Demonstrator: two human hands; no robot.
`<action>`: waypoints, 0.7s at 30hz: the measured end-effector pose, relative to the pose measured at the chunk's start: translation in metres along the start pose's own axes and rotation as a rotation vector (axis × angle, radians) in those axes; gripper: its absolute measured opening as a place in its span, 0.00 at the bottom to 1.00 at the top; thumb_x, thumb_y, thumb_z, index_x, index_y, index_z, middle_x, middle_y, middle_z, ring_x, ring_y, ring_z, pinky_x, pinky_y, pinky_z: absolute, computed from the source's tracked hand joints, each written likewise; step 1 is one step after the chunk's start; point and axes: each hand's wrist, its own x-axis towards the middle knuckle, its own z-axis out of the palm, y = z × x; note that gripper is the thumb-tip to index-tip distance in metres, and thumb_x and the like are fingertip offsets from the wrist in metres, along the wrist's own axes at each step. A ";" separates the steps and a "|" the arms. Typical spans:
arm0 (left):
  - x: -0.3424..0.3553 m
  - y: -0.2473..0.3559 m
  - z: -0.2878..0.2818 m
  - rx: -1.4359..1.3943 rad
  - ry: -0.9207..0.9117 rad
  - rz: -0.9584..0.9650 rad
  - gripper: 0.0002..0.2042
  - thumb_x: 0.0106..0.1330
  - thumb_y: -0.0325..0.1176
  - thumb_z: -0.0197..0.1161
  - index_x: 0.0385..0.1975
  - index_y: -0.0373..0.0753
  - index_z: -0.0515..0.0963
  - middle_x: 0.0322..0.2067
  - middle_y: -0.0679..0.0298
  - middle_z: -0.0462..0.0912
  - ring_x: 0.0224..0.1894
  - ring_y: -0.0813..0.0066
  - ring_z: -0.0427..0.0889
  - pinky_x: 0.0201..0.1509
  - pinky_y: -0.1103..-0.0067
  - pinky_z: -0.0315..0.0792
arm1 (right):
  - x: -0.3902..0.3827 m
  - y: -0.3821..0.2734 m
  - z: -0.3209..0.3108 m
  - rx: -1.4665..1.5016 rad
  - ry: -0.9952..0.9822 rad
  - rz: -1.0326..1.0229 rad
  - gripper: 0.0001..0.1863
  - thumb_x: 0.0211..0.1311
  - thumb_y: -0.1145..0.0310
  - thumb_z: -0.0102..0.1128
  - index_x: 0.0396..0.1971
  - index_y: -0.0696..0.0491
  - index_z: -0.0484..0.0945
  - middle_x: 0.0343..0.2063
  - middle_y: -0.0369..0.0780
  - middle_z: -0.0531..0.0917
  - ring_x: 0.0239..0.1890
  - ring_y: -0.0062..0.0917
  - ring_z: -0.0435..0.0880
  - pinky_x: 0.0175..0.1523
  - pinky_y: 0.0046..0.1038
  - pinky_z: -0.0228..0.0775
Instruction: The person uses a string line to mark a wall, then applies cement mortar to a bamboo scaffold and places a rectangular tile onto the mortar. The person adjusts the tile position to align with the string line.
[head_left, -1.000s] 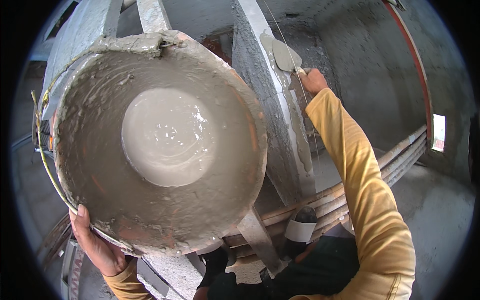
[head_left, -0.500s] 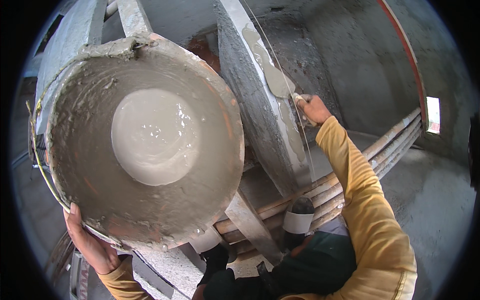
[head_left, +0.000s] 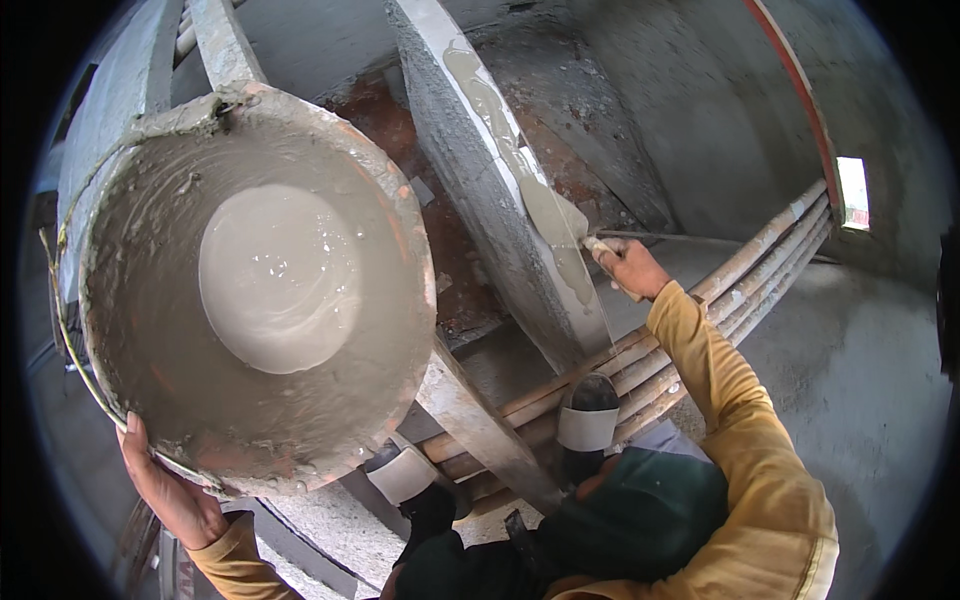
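Observation:
My left hand [head_left: 172, 498] is closed on the lower left rim of a large mortar-caked bucket [head_left: 125, 310], its thumb over the edge. Smooth, wet grey mortar [head_left: 280, 280] lies in the bucket's bottom. Further right, my right hand [head_left: 636, 268] grips the handle of a trowel [head_left: 556, 215], whose blade is coated with mortar. That blade rests on the narrow top of a slanting concrete beam [head_left: 470, 205]. A strip of wet mortar [head_left: 475, 85] runs along the beam's top, both beyond the blade and on its near side.
Several long poles [head_left: 765, 250] lie bundled across the near side of the beam. My sandalled feet [head_left: 588, 425] stand by them, next to a slanting plank [head_left: 490, 430]. Grey plastered walls [head_left: 690, 110] rise beyond, with a small bright opening [head_left: 853, 193] at right.
The trowel has slid nearer along the beam, my right hand moving with it. The bucket now appears slightly further left, my left hand still on its rim. The whole view has shifted a little.

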 end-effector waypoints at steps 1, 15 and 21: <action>0.001 0.000 0.000 -0.009 -0.011 -0.009 0.19 0.68 0.39 0.57 0.54 0.35 0.70 0.50 0.61 0.77 0.51 0.71 0.75 0.57 0.73 0.68 | -0.008 0.006 0.000 0.007 -0.018 0.002 0.22 0.65 0.55 0.56 0.49 0.58 0.79 0.24 0.41 0.82 0.19 0.21 0.76 0.32 0.27 0.71; 0.009 0.002 -0.004 -0.040 0.010 -0.044 0.19 0.69 0.41 0.57 0.51 0.33 0.72 0.50 0.59 0.78 0.50 0.69 0.76 0.57 0.73 0.68 | -0.038 0.049 -0.021 -0.081 -0.078 0.093 0.23 0.64 0.53 0.57 0.48 0.56 0.80 0.20 0.39 0.80 0.21 0.23 0.79 0.33 0.30 0.73; 0.016 0.002 -0.012 -0.083 -0.004 -0.067 0.20 0.68 0.41 0.57 0.52 0.33 0.72 0.51 0.59 0.78 0.51 0.67 0.76 0.57 0.73 0.69 | -0.076 0.079 -0.025 -0.331 -0.126 -0.024 0.23 0.63 0.52 0.57 0.46 0.55 0.80 0.26 0.49 0.84 0.29 0.39 0.82 0.42 0.35 0.73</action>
